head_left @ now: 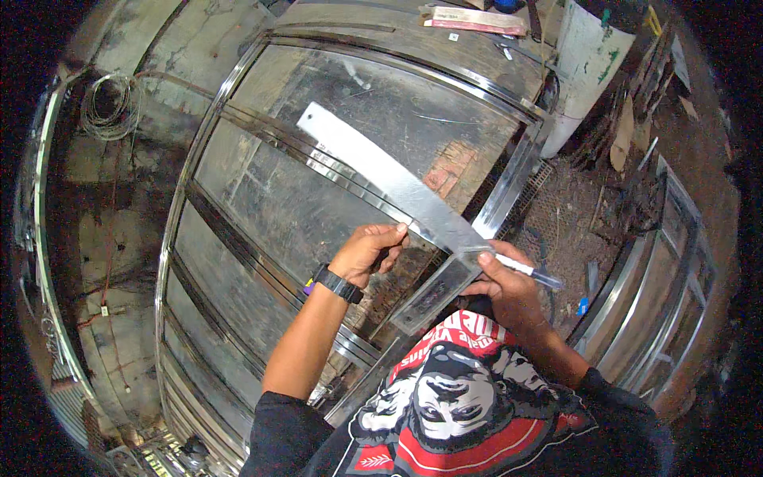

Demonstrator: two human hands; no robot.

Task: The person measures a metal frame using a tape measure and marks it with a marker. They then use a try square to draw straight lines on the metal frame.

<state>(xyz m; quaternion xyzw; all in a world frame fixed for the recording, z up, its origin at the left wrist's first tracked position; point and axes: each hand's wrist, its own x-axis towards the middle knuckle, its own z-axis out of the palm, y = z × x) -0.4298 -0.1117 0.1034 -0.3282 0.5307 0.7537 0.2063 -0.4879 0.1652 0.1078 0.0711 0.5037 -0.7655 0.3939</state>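
The left hand (367, 250) pinched the edge of a steel square (397, 187) near its corner, apparently pressing the long blade flat so it would not slide. The right hand (509, 286) gripped a white marker (520, 269), tip at the square's corner where the short leg (437, 292) turned down, seemingly to draw along that edge. A black watch (338, 284) sat on the left wrist.

The square lay slantwise across a polished metal frame (238, 238), its blade reaching toward the frame's far left side and its corner near the right edge. The frame rested on the floor (119, 199). Beyond the frame's far edge lay a long flat pink-and-white box (475, 20); a white drum (584, 63) with green smears stood at the far right corner. A wire coil (111, 103) lay off the far left corner.
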